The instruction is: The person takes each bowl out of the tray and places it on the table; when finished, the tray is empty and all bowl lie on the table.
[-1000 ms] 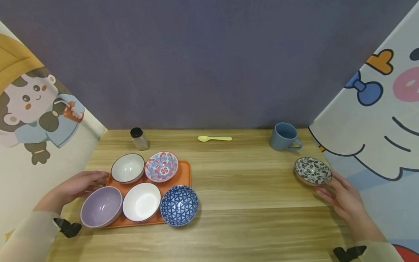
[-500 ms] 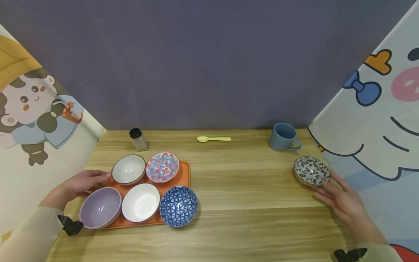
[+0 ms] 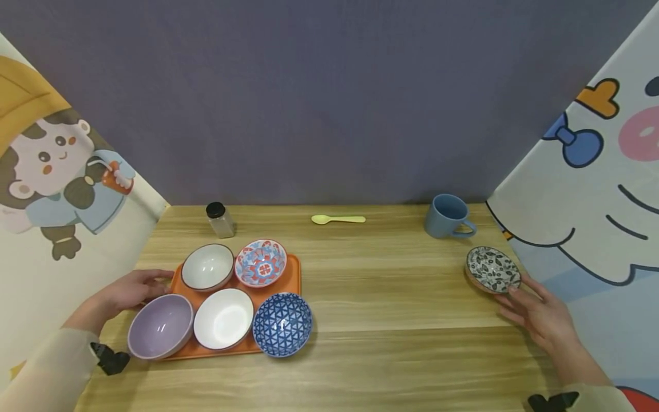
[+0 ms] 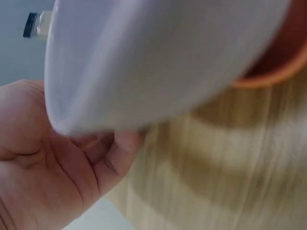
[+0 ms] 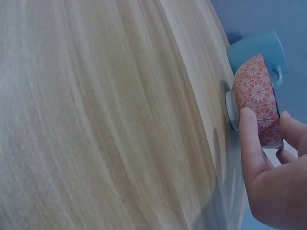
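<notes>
My right hand (image 3: 540, 315) pinches the near right rim of a small bowl (image 3: 492, 269), leaf-patterned inside. Its red floral outside (image 5: 256, 96) shows in the right wrist view; whether its foot touches the table, I cannot tell. My left hand (image 3: 131, 292) lies at the left edge of an orange tray (image 3: 293, 272), fingers loose, partly hidden behind a purple bowl (image 3: 161, 327). On the tray are a dark-rimmed white bowl (image 3: 208, 268), a red-and-blue patterned bowl (image 3: 261, 263) and another white bowl (image 3: 223, 319). A blue triangle-patterned bowl (image 3: 282, 325) overhangs its front right corner.
Behind the tray stands a black-lidded shaker jar (image 3: 220, 220). A yellow spoon (image 3: 338, 219) lies at the back middle, and a blue mug (image 3: 448, 216) stands at the back right. Walls close off the back and both sides of the wooden table (image 3: 381, 297).
Reaching in, my left hand touched the dark-rimmed white bowl, then drew back slightly. That bowl and the red-and-blue one have shifted a little right. My right hand keeps its grip on the leaf-patterned bowl.
</notes>
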Demonstrator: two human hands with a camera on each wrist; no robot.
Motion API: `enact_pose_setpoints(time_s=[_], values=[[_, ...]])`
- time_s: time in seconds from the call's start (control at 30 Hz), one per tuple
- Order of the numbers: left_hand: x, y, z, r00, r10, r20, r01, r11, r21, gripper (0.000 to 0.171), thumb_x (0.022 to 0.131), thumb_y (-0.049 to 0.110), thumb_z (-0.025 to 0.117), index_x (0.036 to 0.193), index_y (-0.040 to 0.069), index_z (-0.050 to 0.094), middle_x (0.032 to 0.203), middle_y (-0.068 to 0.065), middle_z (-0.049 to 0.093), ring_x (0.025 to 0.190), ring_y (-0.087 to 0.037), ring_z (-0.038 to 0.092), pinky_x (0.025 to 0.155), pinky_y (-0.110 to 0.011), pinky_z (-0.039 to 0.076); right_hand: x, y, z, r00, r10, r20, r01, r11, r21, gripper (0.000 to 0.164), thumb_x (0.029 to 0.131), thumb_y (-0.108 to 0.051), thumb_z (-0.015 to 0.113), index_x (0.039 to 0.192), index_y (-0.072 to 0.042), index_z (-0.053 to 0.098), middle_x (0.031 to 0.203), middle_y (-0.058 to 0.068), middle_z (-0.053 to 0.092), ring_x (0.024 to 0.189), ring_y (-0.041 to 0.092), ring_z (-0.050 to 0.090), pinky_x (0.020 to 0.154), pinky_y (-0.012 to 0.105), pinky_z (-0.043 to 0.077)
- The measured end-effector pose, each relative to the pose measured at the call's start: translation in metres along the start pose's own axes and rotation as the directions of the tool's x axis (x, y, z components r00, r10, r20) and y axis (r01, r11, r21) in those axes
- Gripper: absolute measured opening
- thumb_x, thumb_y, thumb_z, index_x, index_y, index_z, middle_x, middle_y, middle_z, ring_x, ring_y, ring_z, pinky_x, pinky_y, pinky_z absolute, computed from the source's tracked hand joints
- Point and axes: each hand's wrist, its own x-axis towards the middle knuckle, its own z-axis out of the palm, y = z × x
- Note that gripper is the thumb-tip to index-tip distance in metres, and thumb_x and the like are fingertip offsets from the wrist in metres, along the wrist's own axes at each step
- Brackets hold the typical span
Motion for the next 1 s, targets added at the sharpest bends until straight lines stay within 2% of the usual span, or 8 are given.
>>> enact_pose_setpoints(time_s=[0.13, 0.47, 0.63, 0.7, 0.77, 0.87, 0.97, 1.0], values=[[-0.001, -0.010, 0.003, 0.999, 0.032, -0.040, -0.033, 0.999, -0.009, 0.059, 0.093, 0.004, 0.053, 0.146, -0.007, 0.030, 0.107, -0.015, 0.066, 0.088, -0.022, 0.063, 0.068, -0.035, 0.055, 0.001, 0.000, 0.001, 0.999, -0.018, -0.039, 0.016, 0.998, -0.068, 0.090, 0.094, -0.009, 0.060, 0.155, -0.014, -0.005, 0.102, -0.012, 0.065, 0.091, 0.017, 0.071, 0.078, 0.042, 0.055], [-0.004, -0.014, 0.011, 0.985, 0.110, -0.135, -0.103, 0.993, 0.062, 0.056, 0.091, 0.001, 0.055, 0.143, -0.007, 0.037, 0.106, -0.016, 0.065, 0.091, -0.021, 0.061, 0.067, -0.031, 0.053, 0.000, -0.002, 0.007, 0.992, -0.068, -0.106, 0.051, 0.987, -0.150, 0.085, 0.093, -0.012, 0.063, 0.155, -0.009, 0.005, 0.108, -0.009, 0.056, 0.089, 0.015, 0.071, 0.079, 0.038, 0.055], [-0.002, -0.017, 0.011, 0.980, 0.113, -0.165, -0.106, 0.993, 0.054, 0.054, 0.091, 0.001, 0.055, 0.143, -0.005, 0.040, 0.106, -0.016, 0.066, 0.092, -0.021, 0.063, 0.069, -0.032, 0.054, -0.002, -0.008, 0.008, 0.993, -0.032, -0.114, 0.003, 0.970, -0.243, 0.089, 0.091, -0.013, 0.067, 0.156, -0.011, 0.006, 0.134, 0.016, 0.039, 0.089, 0.006, 0.068, 0.078, 0.039, 0.056], [-0.001, -0.017, 0.012, 0.979, 0.109, -0.173, -0.103, 0.994, 0.044, 0.054, 0.091, 0.001, 0.055, 0.143, -0.004, 0.040, 0.106, -0.016, 0.067, 0.092, -0.021, 0.063, 0.069, -0.032, 0.054, -0.003, -0.011, 0.008, 0.994, -0.030, -0.103, -0.006, 0.942, -0.334, 0.089, 0.091, -0.014, 0.067, 0.156, -0.010, 0.006, 0.145, 0.023, 0.027, 0.089, 0.001, 0.066, 0.078, 0.037, 0.056], [-0.001, -0.017, 0.012, 0.978, 0.113, -0.174, -0.108, 0.993, 0.038, 0.054, 0.090, 0.000, 0.055, 0.142, -0.005, 0.040, 0.106, -0.017, 0.067, 0.091, -0.021, 0.064, 0.069, -0.033, 0.054, -0.005, -0.015, 0.007, 0.995, -0.042, -0.086, -0.002, 0.887, -0.462, 0.088, 0.092, -0.017, 0.066, 0.156, -0.008, 0.006, 0.149, 0.027, 0.022, 0.088, -0.003, 0.064, 0.077, 0.035, 0.056], [-0.001, -0.017, 0.013, 0.978, 0.108, -0.176, -0.103, 0.994, 0.037, 0.054, 0.090, -0.001, 0.055, 0.142, -0.006, 0.040, 0.106, -0.017, 0.067, 0.091, -0.021, 0.064, 0.069, -0.032, 0.054, -0.008, -0.027, 0.007, 0.995, -0.071, -0.063, 0.005, 0.700, -0.714, 0.086, 0.095, -0.030, 0.062, 0.156, -0.008, 0.005, 0.151, 0.031, 0.023, 0.089, -0.010, 0.058, 0.074, 0.026, 0.056], [-0.002, -0.017, 0.013, 0.978, 0.106, -0.179, -0.099, 0.994, 0.046, 0.053, 0.091, 0.000, 0.055, 0.141, -0.007, 0.041, 0.106, -0.017, 0.067, 0.091, -0.022, 0.064, 0.069, -0.032, 0.054, -0.009, -0.044, 0.014, 0.993, -0.106, -0.044, 0.016, 0.508, -0.861, 0.087, 0.094, -0.042, 0.059, 0.156, -0.009, 0.007, 0.150, 0.035, 0.024, 0.107, 0.015, 0.062, 0.068, 0.016, 0.049], [-0.002, -0.017, 0.013, 0.978, 0.104, -0.183, -0.096, 0.994, 0.051, 0.053, 0.091, 0.000, 0.056, 0.141, -0.007, 0.041, 0.106, -0.017, 0.067, 0.091, -0.022, 0.064, 0.069, -0.032, 0.054, -0.008, -0.050, 0.018, 0.992, -0.117, -0.043, 0.018, 0.474, -0.880, 0.087, 0.094, -0.045, 0.058, 0.156, -0.011, 0.008, 0.150, 0.034, 0.026, 0.114, 0.024, 0.059, 0.067, 0.013, 0.047]])
